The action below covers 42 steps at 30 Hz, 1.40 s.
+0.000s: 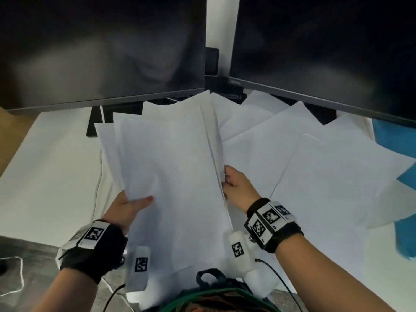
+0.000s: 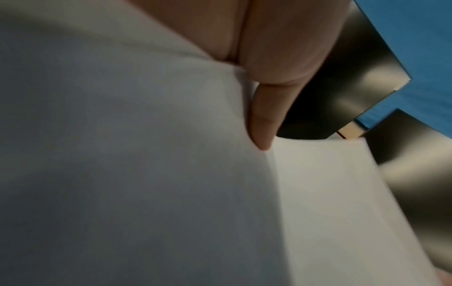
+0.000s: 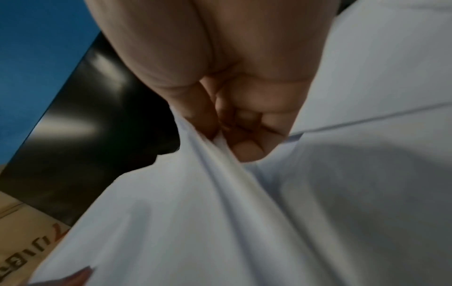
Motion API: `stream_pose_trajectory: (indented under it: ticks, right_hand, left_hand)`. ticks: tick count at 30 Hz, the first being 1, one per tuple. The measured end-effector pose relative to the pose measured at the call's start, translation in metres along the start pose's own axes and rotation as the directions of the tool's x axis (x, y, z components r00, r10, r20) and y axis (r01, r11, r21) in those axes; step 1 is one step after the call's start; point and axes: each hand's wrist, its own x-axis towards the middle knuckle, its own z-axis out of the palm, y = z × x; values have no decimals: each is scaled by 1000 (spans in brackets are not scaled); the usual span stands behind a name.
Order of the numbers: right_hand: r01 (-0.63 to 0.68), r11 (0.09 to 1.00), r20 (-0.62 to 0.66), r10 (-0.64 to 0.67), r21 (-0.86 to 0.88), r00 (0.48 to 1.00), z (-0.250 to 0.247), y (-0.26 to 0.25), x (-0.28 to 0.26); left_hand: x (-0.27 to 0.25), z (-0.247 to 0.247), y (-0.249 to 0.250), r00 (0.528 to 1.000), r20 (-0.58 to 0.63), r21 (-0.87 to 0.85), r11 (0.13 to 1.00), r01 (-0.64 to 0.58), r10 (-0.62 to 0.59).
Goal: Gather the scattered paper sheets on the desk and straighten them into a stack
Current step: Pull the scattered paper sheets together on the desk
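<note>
A loose bundle of white sheets point(image 1: 171, 167) is held up over the desk, its edges uneven. My left hand point(image 1: 130, 206) pinches its lower left edge, thumb on top. My right hand point(image 1: 236, 185) grips the bundle's right edge with curled fingers. In the left wrist view the thumb point(image 2: 264, 116) presses on the paper point(image 2: 146, 174). In the right wrist view my fingers point(image 3: 244, 135) bunch the sheet edges point(image 3: 215, 174). Several more sheets point(image 1: 315, 167) lie fanned out on the desk to the right.
Two dark monitors point(image 1: 101, 48) point(image 1: 326, 46) stand close behind the papers, their stands point(image 1: 96, 122) partly under the sheets. A blue surface point(image 1: 400, 136) shows at the right. White desk point(image 1: 49, 172) lies to the left; cables point(image 1: 13, 275) hang near the front edge.
</note>
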Motion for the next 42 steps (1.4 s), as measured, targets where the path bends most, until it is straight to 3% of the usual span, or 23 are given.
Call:
stream_pose_trajectory:
  ticks: [4,7,11,15,17,22,25,30,34,37,41,42]
  right_hand:
    - [-75,989,-245,106,130,964,-32,17,-14]
    - [-133,983,-466,178,128,866,-68,40,-30]
    - [-298,951,-719,263,82,643,-114,70,-61]
    - [-571,812,-847,384,122,367,-146,86,-83]
    - [-625,760,-839,448,175,310,-155,93,-89]
    - [-559,808,-831,433,185,350,-157,107,-93]
    - [-477,852,-852,403,215,334,-153,108,-97]
    - [-489,829,-785,484,270,387,-150,110,-96]
    - [-463,831,-772,503,308,389,-149,108,-88]
    - [-467,848,-760,471,251,447,-150,110,-84]
    - [-394,853,-817,476,341,324,-154,104,-84]
    - [-374,856,-810,484,358,331,-153,102,-82]
  left_hand:
    - [14,-4,10,999,-38,-6,1000,4,-4]
    - [28,-1,7,997,-47,94,994,63,-58]
    - [40,3,-1,994,-113,238,971,20,7]
    - [43,4,5,991,-125,206,978,-20,47]
    - [43,5,12,992,-110,158,986,-49,67]
    - [51,9,27,994,-54,100,991,-91,97]
    - [53,12,37,993,-34,79,990,-114,117]
    - [50,24,47,988,50,98,984,-152,147]
    - [41,44,41,983,98,154,973,-170,157]
    - [37,53,39,983,124,141,978,-151,134]
    - [42,48,34,989,103,144,982,-124,110]
    - [44,48,31,990,93,155,981,-120,106]
